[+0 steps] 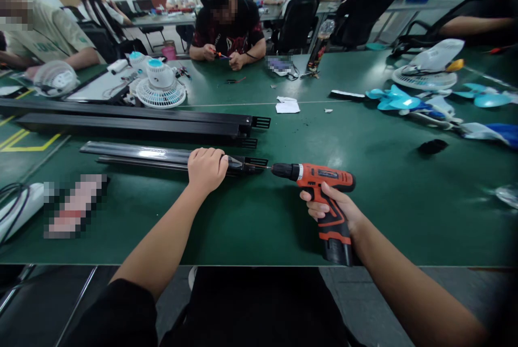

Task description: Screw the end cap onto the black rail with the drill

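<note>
In my right hand (329, 208) is a red and black cordless drill (326, 174), held by its handle and pointing left. Its thin bit reaches the slotted right end of a long black bar (141, 151); whether the tip touches a screw there is too small to tell. My left hand (207, 170) wraps over that bar near the same end, pressing it against the green table. Just behind lie more long black bars (129, 127), parallel to it, with slotted ends facing right.
White fan parts (159, 85) stand at the back left. Blue fan blades (394, 100) and another fan grille (423, 77) lie at the right. Paper scraps (287, 105) and a dark bottle (319, 50) are farther back. Across the table (251, 228), a person (229, 23) handles a small tool.
</note>
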`<move>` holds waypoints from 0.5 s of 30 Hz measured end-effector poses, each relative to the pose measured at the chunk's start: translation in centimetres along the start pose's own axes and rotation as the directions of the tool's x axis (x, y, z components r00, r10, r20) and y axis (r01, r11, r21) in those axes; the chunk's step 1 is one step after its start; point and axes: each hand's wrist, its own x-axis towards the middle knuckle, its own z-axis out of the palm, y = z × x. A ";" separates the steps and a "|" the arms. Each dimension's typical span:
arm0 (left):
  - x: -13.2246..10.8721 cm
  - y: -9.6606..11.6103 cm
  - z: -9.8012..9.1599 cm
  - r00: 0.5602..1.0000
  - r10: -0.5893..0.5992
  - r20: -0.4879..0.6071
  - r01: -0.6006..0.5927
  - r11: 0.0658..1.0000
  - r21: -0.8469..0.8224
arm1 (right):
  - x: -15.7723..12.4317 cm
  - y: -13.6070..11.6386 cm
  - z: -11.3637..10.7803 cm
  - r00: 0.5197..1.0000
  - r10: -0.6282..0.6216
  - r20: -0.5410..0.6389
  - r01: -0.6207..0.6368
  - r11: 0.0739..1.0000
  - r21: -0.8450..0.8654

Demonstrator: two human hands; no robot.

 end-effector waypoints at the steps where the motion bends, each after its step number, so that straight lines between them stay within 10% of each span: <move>1: 0.0 0.0 0.0 1.000 0.001 0.001 -0.001 1.000 0.002 | 0.0 0.0 0.0 1.000 0.000 -0.001 0.000 1.000 0.004; 15: 0.0 -0.1 0.1 1.000 0.007 -0.002 -0.007 1.000 0.018 | 0.0 -0.1 0.2 1.000 0.011 -0.007 -0.011 1.000 0.005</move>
